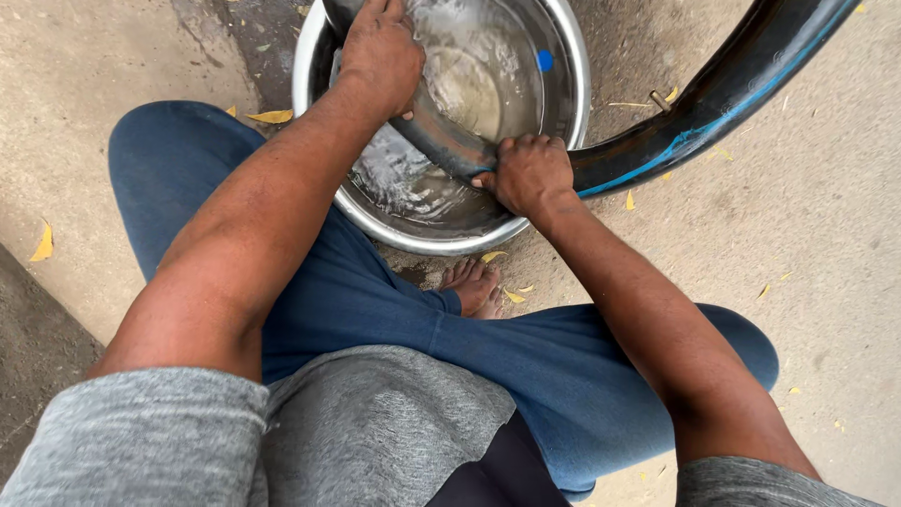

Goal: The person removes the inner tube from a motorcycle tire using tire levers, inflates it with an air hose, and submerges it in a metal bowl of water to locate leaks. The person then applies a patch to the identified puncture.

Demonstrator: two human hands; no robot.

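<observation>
Both hands — left hand point(380, 54), right hand point(528, 173) — grip the black inner tube point(713, 99) in the water-filled steel basin point(441, 239).

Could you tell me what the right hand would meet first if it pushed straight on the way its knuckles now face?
The right hand grips the black rubber tube at the near rim of the metal basin. Going straight on, it would probably meet the water in the basin first, though depth is hard to judge.
</observation>
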